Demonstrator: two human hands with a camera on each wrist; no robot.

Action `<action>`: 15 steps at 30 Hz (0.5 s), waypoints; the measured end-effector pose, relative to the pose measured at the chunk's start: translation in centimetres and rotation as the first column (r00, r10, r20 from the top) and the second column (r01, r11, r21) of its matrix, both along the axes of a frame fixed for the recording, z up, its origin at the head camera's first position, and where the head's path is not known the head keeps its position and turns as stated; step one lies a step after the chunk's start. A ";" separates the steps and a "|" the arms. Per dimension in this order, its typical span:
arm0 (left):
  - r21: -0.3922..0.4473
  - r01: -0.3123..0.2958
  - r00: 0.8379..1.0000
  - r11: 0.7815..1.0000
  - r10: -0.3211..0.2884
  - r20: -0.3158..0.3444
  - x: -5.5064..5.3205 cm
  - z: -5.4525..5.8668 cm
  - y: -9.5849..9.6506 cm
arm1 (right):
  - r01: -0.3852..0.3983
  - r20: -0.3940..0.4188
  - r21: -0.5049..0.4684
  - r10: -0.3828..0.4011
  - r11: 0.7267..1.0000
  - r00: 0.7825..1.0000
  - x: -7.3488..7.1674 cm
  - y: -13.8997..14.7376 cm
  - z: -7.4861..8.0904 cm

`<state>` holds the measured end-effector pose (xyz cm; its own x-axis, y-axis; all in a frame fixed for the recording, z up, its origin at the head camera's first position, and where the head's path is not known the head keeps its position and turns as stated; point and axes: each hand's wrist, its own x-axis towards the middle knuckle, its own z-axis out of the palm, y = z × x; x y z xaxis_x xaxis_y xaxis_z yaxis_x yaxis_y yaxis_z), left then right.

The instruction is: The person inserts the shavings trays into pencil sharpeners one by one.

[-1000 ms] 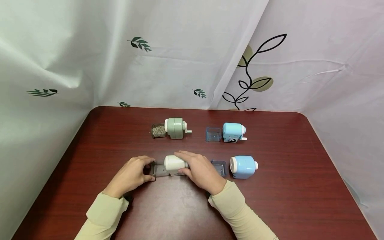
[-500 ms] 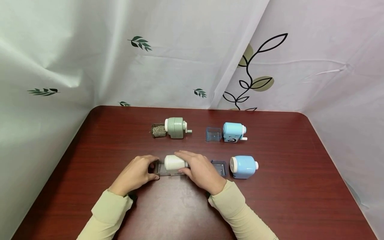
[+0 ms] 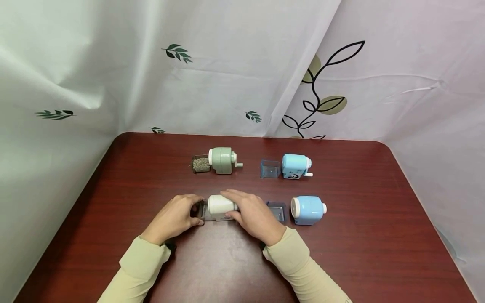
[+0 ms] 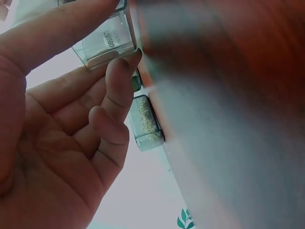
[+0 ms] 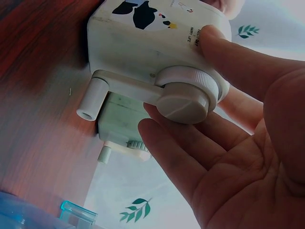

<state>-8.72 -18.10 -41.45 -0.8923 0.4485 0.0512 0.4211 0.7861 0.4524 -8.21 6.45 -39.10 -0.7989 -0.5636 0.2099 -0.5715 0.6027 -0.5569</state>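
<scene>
A white crank pencil sharpener (image 3: 219,205) stands on the table, and my right hand (image 3: 255,214) grips it from its crank side. The right wrist view shows the sharpener's body (image 5: 138,52) with a black bird print, thumb on one face and fingers on the far side; its crank handle (image 5: 93,98) points away from my palm. My left hand (image 3: 174,216) pinches the clear grey shavings drawer (image 3: 206,212) at its outer end, between thumb and fingers. That drawer (image 4: 107,43) sticks partly out of the sharpener's left side, and its inner end is hidden inside the body.
Behind stands a green sharpener (image 3: 222,160) beside a drawer of shavings (image 3: 201,164). A light blue sharpener (image 3: 294,165) with a clear blue drawer (image 3: 270,169) is at back right. Nearer right, a blue sharpener (image 3: 308,210) has its drawer (image 3: 278,211) close to my right hand.
My left hand has moved right, pushing the drawer further into the white sharpener, so less of it shows. My right hand has kept its hold in place.
</scene>
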 end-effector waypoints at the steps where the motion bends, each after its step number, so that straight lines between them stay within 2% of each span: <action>1: -0.001 0.002 1.000 1.000 -0.002 0.002 0.0 0.0 0.1 | 0.000 -0.001 -0.003 0.000 1.000 1.000 0.0 0.0 0.0; 15: 0.002 0.008 1.000 1.000 -0.008 0.008 -0.2 0.0 0.6 | 0.003 -0.012 -0.010 -0.004 1.000 1.000 0.0 0.0 -0.1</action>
<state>-8.92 -17.49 -41.42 -0.8890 0.4557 0.0447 0.4238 0.7819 0.4572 -8.20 6.40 -39.23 -0.7981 -0.5587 0.2254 -0.5764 0.5991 -0.5558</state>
